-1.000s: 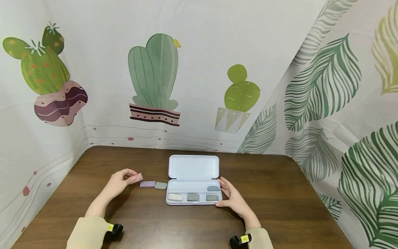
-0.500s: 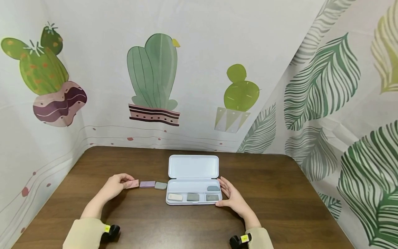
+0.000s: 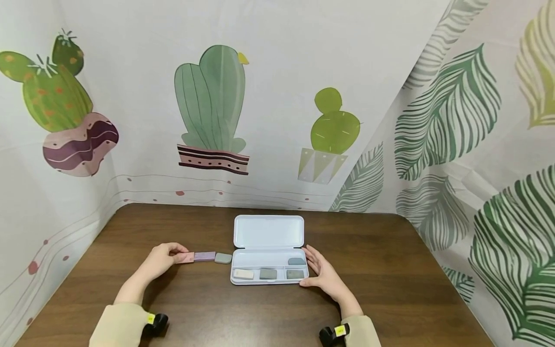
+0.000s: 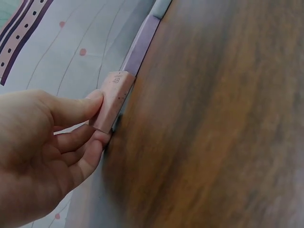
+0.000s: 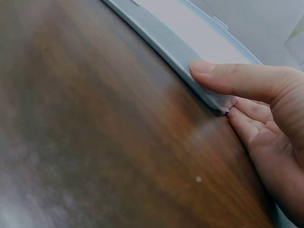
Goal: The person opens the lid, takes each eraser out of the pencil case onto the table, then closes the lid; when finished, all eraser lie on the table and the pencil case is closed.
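While in left hand (image 4: 47, 147), pink block (image 4: 114, 95).

The table (image 3: 403, 274) is brown, with dark stripes like wood. On it sits an open white box (image 3: 260, 259). Left of that, in a row, are a grey block (image 3: 223, 258), a purple block (image 3: 204, 256) and a pink block (image 3: 187, 258).

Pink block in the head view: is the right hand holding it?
No, the left hand pinches the pink block, while the right hand holds the white case by its end.
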Tool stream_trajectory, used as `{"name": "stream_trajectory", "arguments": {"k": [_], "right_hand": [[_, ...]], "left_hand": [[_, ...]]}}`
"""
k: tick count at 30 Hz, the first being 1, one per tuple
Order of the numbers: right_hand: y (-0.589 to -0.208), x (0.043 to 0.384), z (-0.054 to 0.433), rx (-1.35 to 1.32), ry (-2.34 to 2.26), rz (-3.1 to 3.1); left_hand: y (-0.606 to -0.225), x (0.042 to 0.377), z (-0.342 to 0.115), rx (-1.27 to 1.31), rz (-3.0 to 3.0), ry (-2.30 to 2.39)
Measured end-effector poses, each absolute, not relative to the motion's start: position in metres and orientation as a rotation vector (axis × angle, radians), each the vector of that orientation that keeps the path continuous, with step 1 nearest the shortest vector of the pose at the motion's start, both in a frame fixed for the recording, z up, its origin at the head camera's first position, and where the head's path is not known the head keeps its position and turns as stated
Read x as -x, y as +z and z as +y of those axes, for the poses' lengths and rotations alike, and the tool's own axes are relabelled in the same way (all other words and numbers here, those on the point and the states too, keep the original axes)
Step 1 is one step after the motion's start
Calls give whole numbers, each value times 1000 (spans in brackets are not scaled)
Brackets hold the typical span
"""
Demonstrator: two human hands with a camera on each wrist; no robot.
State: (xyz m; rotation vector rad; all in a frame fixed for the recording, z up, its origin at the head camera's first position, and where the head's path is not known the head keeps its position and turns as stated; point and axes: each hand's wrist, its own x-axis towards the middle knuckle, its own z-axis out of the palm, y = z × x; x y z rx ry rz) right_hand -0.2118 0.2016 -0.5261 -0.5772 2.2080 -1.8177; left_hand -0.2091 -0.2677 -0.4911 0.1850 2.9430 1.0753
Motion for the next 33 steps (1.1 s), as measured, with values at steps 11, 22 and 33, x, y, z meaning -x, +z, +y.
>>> {"name": "stream_trajectory", "arguments": {"k": [11, 22, 33], "right_hand": [[-529, 212, 202, 611, -1794, 2272], [-532, 211, 204, 730, -1836, 2276], [-526, 212, 202, 578, -1805, 2239]], "left_hand": [[-489, 208, -264, -184, 2990, 1021], [-496, 210, -265, -224, 3005, 1075], [-498, 211, -264, -206, 3013, 1080]]}}
